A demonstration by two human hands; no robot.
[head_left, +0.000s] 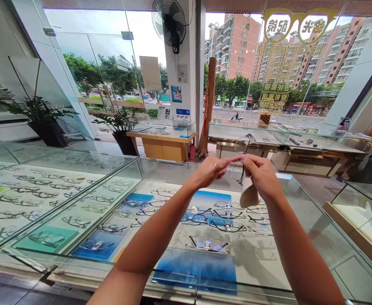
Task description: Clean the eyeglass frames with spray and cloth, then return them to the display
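A pair of thin-rimmed eyeglasses (247, 144) is held up on edge over the glass counter, with part of the frame above my fingers and part below. My left hand (212, 171) is closed, its fingertips at the frame and meeting the fingers of the other hand. My right hand (262, 176) pinches the eyeglasses together with a pale cleaning cloth (249, 195), which hangs below the palm. The exact contact points on the frame are hidden by the fingers. Under my hands, several eyeglasses (207, 244) are laid out in rows inside the display case (252, 271).
Another glass case (43, 169) with rows of frames adjoins on the left. A low case (364, 212) stands at right. Beyond are wooden display counters (170, 137), a tree-trunk post (211, 84), potted plants (120, 131), a wall fan (170, 21) and shop windows.
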